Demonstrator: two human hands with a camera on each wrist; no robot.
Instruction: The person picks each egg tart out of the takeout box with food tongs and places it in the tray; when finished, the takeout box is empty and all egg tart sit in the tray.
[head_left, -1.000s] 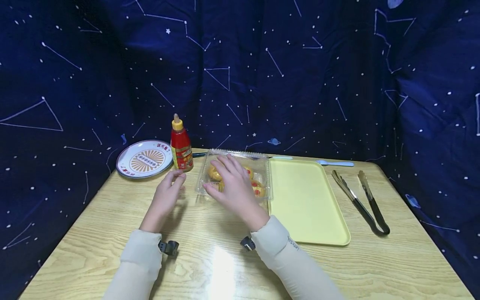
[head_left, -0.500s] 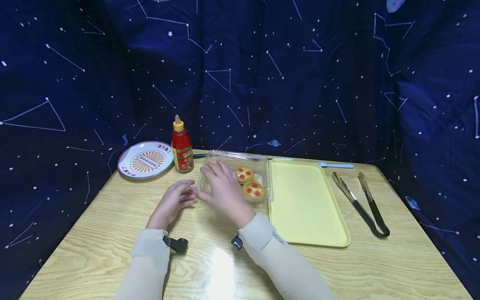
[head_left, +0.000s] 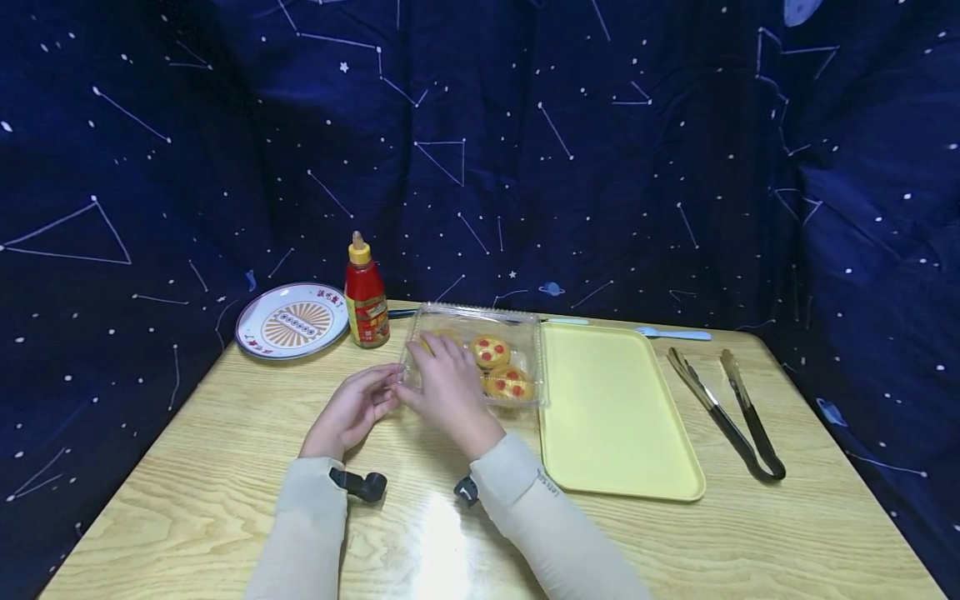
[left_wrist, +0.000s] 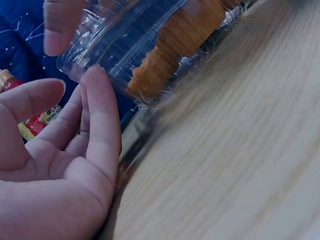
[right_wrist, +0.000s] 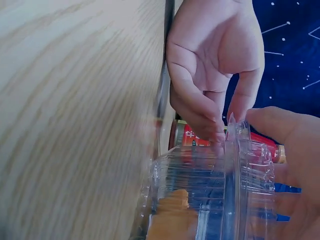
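Note:
A clear plastic clamshell box (head_left: 465,313) stands at the back middle of the table. Inside show round yellow pastries with red spots (head_left: 491,351); the right hand partly covers others. At the box's front left corner is the left hand (head_left: 352,412). Its fingertips (left_wrist: 95,77) touch the rim, while the thumb stays apart from them in the left wrist view. The right hand (head_left: 450,396) lies over the left part of the lid with fingers spread. Its thumb reaches the rim by the corner, close to the left thumb in the right wrist view.
A pale yellow tray (head_left: 618,417) lies right of the box, with black-handled tongs (head_left: 738,442) beyond it. Behind are a light blue fork (head_left: 675,334) and a dark utensil (head_left: 402,313). A red sauce bottle (head_left: 366,300) and patterned plate (head_left: 292,321) stand at the left.
The left hand has moved right and a little forward, from near the bottle to the box's corner. The right hand has shifted left across the lid, uncovering more pastries.

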